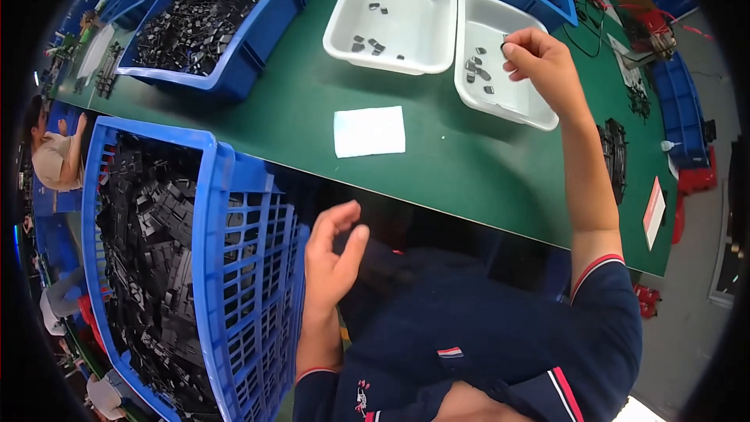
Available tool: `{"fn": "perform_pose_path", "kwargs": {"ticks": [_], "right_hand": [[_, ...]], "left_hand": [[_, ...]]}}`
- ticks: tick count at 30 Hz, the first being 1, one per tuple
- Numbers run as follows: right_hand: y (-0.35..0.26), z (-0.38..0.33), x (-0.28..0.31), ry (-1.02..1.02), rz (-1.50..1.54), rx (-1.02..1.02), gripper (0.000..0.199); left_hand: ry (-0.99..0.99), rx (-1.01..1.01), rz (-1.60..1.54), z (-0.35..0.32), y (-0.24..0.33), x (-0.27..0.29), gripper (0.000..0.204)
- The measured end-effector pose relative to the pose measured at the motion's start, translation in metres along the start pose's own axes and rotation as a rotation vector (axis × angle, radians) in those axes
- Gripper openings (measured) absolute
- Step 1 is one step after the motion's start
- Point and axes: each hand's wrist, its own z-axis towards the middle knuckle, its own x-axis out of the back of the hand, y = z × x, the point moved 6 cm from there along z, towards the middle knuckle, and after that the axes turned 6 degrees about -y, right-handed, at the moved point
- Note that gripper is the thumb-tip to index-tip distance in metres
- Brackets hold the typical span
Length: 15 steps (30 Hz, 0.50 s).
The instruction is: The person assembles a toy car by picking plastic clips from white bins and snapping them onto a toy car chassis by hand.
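Observation:
My right hand (541, 66) is raised over the right-hand white tray (506, 112), its thumb and forefinger pinched on a small black part (504, 46) that is mostly hidden by the fingertips. Several small dark plastic pieces (483, 75) lie in that tray below and left of the hand. Off the front of the table, beside the blue crate, my left hand (332, 259) is held up with thumb and fingers apart and nothing in it. A second white tray (389, 64) to the left holds several similar dark pieces (358, 41).
A blue slatted crate (205, 266) full of black plastic parts stands at my left. Blue bins (246, 55) of small black parts sit at the back of the green table (289, 121). A white sheet (369, 131) lies near its front edge. Another person (58, 152) sits far left.

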Motion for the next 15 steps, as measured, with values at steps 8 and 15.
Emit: {"fn": "perform_pose_path", "kwargs": {"ticks": [8,15], "right_hand": [[-0.015,-0.055,-0.121,-0.465,0.053,-0.094,0.017],[0.006,-0.040,-0.160,-0.399,-0.131,0.008,0.020]], "left_hand": [[0.251,-0.351,0.635,0.036,0.028,-0.020,0.031],[0.241,-0.320,0.882,0.041,0.016,-0.032,0.038]]}}
